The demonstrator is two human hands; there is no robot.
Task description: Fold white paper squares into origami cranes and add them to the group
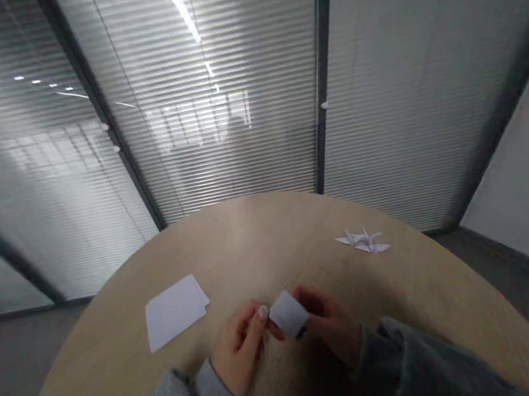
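My left grip (239, 351) and right grip (330, 325) pinching folded white paper square (288, 314); keep edges aligned. 2 paper cranes (363, 242) upper right, paper sheets (176, 311) left, on table (250, 234).

Your left hand (239, 349) and right hand (330, 322) pinching a folded white paper square (289, 314), over the round wooden worktop (251, 241), white paper sheets (176, 311) at left, origami paper cranes (363, 241) farther right

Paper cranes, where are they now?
In the head view, the paper cranes lie toward the right of the round table, beyond the right hand.
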